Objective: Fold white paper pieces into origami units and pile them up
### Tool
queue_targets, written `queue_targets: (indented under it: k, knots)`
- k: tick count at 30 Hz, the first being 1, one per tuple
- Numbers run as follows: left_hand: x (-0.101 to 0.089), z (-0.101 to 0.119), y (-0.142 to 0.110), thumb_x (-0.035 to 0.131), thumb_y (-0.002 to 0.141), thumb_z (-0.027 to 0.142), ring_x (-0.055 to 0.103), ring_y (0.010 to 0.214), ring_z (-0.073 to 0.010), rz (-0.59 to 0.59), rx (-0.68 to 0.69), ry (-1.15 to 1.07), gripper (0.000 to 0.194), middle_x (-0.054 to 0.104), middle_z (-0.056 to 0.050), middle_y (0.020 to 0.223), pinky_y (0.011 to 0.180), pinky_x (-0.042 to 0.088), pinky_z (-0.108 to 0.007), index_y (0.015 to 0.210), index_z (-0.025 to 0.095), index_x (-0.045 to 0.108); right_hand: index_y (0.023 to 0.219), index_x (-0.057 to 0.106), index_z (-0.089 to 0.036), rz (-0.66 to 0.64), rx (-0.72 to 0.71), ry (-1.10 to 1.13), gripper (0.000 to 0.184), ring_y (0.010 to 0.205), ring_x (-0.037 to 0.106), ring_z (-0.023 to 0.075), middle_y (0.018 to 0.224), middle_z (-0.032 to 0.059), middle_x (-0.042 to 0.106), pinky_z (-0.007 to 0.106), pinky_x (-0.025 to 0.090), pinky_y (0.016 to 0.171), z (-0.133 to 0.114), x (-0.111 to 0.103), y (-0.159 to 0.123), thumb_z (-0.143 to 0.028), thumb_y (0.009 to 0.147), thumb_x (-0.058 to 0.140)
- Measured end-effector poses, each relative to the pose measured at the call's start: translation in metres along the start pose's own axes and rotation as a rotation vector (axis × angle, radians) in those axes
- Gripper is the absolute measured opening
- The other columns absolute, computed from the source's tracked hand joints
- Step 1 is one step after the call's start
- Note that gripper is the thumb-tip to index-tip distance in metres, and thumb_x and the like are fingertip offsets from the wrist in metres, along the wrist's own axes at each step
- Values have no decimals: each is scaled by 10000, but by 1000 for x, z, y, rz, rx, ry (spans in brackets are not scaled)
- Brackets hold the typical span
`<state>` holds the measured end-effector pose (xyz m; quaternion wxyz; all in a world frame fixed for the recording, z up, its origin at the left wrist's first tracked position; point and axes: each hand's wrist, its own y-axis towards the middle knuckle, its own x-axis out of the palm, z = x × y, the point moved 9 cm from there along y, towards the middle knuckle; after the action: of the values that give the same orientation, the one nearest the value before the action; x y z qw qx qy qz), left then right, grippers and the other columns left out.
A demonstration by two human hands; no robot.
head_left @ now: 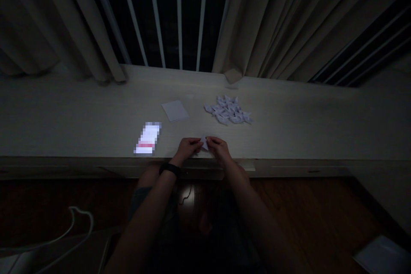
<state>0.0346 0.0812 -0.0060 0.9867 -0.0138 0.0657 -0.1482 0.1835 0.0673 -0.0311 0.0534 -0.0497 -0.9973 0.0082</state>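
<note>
Both my hands meet at the front edge of a pale window ledge (289, 132). My left hand (189, 147), with a dark band on its wrist, and my right hand (218, 147) pinch a small white piece of paper (204, 143) between their fingertips. Farther back lies a pile of several small folded white paper pieces (228, 110). To the left of the pile, a flat white sheet of paper (174, 110) rests on the ledge.
A glowing phone screen (148, 138) lies on the ledge left of my hands. Beige curtains (272, 21) hang behind, with a dark barred window between them. A white cable (77, 222) lies on the wooden floor at lower left; a white sheet (382, 257) sits lower right.
</note>
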Motion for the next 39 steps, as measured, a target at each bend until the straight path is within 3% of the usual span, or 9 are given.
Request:
queue_targets:
  k: [3,6,10,15,21,28,39]
  knots:
    - [-1,-1,0,725,660,392,542,491,-102,15,-4,21,415,660,-21,598,471,438,-214,954,98,717,846,714,-172,17,30,3,375,676,630,163,785,36,700,283,520,642,8,-2,2,-481,635,733]
    - [-8,-2,-3,730,659,391,578,535,-113,133,-6,-39,465,703,-60,707,504,465,-223,1021,101,703,793,710,-175,44,16,17,342,677,635,168,772,29,698,298,530,662,8,-2,2,-460,608,752]
    - [-12,-3,-7,707,682,418,627,629,-144,237,14,-48,394,725,-83,808,568,503,-244,932,114,724,792,693,-177,50,23,81,353,679,642,174,746,20,691,327,548,700,3,2,-1,-445,578,772]
    - [-13,-3,-7,684,711,389,654,689,-167,216,56,60,319,731,-77,812,634,514,-263,897,133,729,1056,663,-207,-44,38,90,535,651,646,167,680,-8,678,327,554,695,-9,10,-7,-421,579,776]
    - [-14,4,-11,683,718,369,667,811,-186,212,98,129,270,734,-71,867,740,517,-277,871,151,730,974,688,-185,-68,22,62,476,677,666,190,730,24,705,331,552,686,-4,9,-6,-441,582,770]
    - [-9,2,-15,656,742,398,633,590,-147,225,31,42,328,724,-60,771,565,497,-248,930,139,725,937,695,-186,-46,-17,52,428,673,666,182,727,17,702,316,549,684,1,5,-2,-416,585,777]
    - [-12,-10,-11,711,683,387,623,577,-140,228,11,33,310,715,-61,724,541,490,-239,852,129,732,862,722,-167,25,-10,36,380,715,667,195,815,57,722,337,550,700,7,-1,-3,-448,608,754]
